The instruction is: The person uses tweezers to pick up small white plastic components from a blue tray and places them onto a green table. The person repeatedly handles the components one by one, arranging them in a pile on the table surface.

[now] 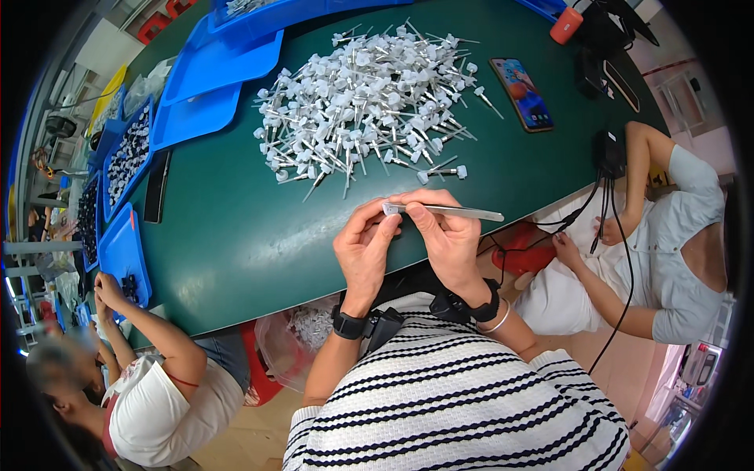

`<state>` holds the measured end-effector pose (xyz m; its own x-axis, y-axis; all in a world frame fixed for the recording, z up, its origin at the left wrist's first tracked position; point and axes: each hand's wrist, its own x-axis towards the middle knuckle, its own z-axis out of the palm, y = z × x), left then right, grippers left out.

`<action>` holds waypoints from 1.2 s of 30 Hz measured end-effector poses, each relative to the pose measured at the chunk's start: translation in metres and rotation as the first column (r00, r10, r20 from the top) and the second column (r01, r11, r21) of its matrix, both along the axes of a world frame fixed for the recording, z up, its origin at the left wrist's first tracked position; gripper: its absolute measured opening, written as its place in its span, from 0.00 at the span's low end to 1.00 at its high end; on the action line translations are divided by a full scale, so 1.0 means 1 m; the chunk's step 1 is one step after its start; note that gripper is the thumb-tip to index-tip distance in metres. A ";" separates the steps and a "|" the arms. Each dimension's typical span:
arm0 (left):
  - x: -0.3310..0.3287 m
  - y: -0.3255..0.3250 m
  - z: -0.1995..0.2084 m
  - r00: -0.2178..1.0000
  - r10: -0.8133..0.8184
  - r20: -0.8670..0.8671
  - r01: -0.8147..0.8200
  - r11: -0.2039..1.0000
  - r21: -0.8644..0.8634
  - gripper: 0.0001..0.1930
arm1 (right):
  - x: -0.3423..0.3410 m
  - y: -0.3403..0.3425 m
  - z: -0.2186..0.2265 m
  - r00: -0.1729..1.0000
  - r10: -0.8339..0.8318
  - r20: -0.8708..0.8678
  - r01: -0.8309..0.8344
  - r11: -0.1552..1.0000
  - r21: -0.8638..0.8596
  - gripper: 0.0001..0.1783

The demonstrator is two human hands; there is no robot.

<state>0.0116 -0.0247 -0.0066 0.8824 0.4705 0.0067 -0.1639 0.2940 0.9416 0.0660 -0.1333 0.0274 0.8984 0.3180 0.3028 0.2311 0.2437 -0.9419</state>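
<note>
- The left hand [363,251] is almost closed, its fingertips pinching a small white part [389,209].
- The right hand [454,245], closed likewise, pinches the tweezers [481,213]; their tip points to 9 o'clock, at this part.
- From the hands, the pile of white parts [365,102] lies toward 12 o'clock, the phone [522,94] toward 1.
- I judge the step is fine tweezer work; the next move calls for steady grip.

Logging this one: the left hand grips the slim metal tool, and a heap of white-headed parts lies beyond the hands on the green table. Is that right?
Not quite: the head view shows the right hand, not the left hand, gripping the slim metal tool. The heap of white-headed parts does lie beyond the hands on the green table.
</note>
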 end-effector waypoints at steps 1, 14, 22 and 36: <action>0.000 0.000 0.000 1.000 0.000 0.000 0.000 1.000 0.005 0.12 | 0.000 0.000 -0.001 1.000 -0.002 0.007 0.002 1.000 -0.008 0.08; -0.001 0.000 0.004 1.000 -0.012 0.011 0.012 0.999 0.041 0.13 | -0.001 0.000 0.002 0.998 -0.057 0.024 0.058 0.997 -0.042 0.07; -0.001 0.001 0.002 1.000 -0.027 -0.002 0.027 1.000 0.012 0.12 | 0.002 -0.001 0.005 0.995 -0.052 0.087 0.061 0.993 -0.099 0.07; 0.000 -0.001 0.003 1.000 -0.004 0.000 0.004 0.998 0.069 0.13 | 0.004 -0.003 0.006 0.984 -0.067 0.164 0.096 0.981 -0.172 0.07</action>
